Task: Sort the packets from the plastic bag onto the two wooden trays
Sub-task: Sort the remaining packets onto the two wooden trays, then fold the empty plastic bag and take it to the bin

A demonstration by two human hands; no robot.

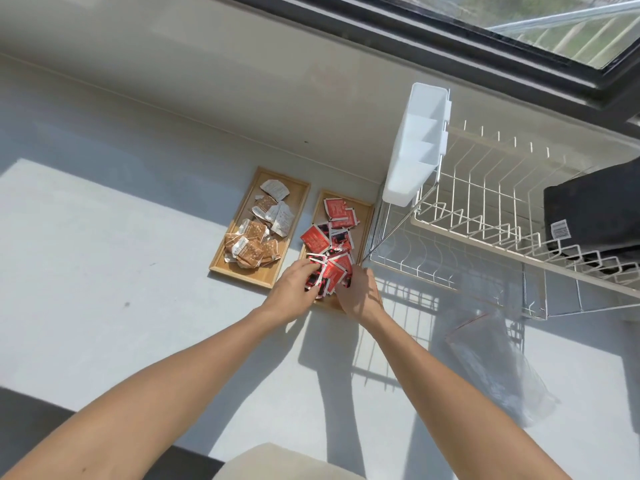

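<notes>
Two wooden trays lie side by side on the white counter. The left tray holds several brown and white packets. The right tray holds several red packets. My left hand and my right hand are both over the near end of the right tray, fingers curled around a bunch of red packets between them. A clear plastic bag with a red zip line lies flat on the counter to the right, apart from both hands.
A white wire dish rack stands right of the trays, almost touching the right tray. A white plastic caddy hangs on its left end. A black object rests in the rack. A window runs along the back wall.
</notes>
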